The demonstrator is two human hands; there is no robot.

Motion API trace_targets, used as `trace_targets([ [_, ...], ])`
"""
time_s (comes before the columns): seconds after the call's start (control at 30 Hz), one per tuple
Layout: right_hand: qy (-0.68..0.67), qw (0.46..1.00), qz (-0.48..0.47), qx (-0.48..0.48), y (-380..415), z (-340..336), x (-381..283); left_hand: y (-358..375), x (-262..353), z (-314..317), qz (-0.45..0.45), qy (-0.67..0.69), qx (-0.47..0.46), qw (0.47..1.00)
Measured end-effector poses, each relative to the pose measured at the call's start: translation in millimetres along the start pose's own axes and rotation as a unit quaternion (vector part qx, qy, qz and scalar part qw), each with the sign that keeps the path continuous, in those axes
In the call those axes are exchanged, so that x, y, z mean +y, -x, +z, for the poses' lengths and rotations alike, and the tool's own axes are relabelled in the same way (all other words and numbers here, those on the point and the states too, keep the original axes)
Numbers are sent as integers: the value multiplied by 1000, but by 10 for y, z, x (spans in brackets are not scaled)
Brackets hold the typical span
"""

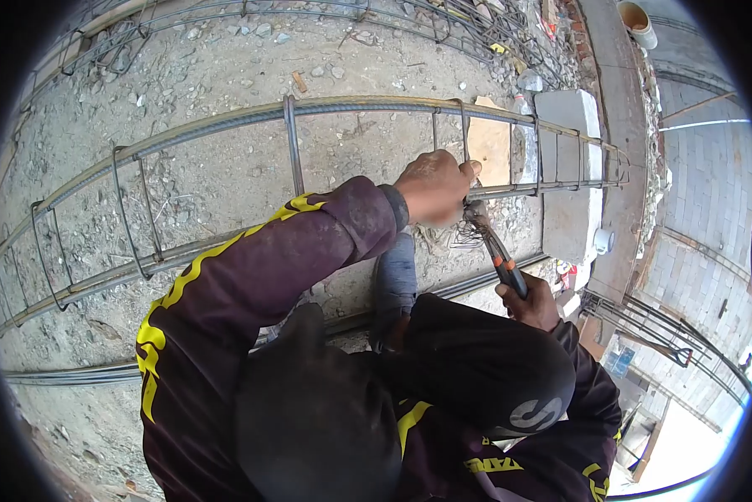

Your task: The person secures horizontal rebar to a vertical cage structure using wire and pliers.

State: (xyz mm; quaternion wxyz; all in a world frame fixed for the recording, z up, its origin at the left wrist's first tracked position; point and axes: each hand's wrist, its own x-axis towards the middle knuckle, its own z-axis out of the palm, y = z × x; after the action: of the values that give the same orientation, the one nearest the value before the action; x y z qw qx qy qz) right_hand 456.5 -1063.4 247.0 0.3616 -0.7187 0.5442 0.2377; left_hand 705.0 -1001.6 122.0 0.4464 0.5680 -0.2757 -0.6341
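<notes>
My left hand (433,186) is closed at a stirrup (464,130) of the long rebar cage (367,104), its fingertips by the lower bar; part of its grip is hidden. In my right hand (536,303) are pincers (503,258) with black and orange handles, held closed around the grips. The pincers' jaws lie just below my left hand, close to the lower bar. A tangle of thin tie wire (466,238) shows beside the jaws. The cage runs across the ground in front of my knees, with stirrups spaced along it.
A pale concrete block (570,213) stands by the cage's right end, near a piece of board (489,149). Loose rebars (74,376) lie below the cage. More rebar (309,10) lies at the top. Gravel covers the ground, and a bucket (637,23) sits top right.
</notes>
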Motion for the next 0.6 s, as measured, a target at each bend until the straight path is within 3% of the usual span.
trace_targets([
  [0.17, -9, 997, -60, 52, -94, 154, 269, -15, 14, 23, 6, -20, -5, 1000],
  [0.37, -32, 995, -63, 71, -186, 279, 414, -9, -84, 43, 25, 18, 19, 999],
  [0.47, -21, 994, -56, 87, -189, 300, 424, 1, -92, 43, 113, -255, 109, 954],
  [0.57, -9, 994, -41, 100, -191, 363, 399, -25, -94, 22, 91, -190, 84, 974],
  [0.6, -7, 993, -38, 108, -195, 379, 395, 18, -68, 9, 130, -224, 97, 961],
])
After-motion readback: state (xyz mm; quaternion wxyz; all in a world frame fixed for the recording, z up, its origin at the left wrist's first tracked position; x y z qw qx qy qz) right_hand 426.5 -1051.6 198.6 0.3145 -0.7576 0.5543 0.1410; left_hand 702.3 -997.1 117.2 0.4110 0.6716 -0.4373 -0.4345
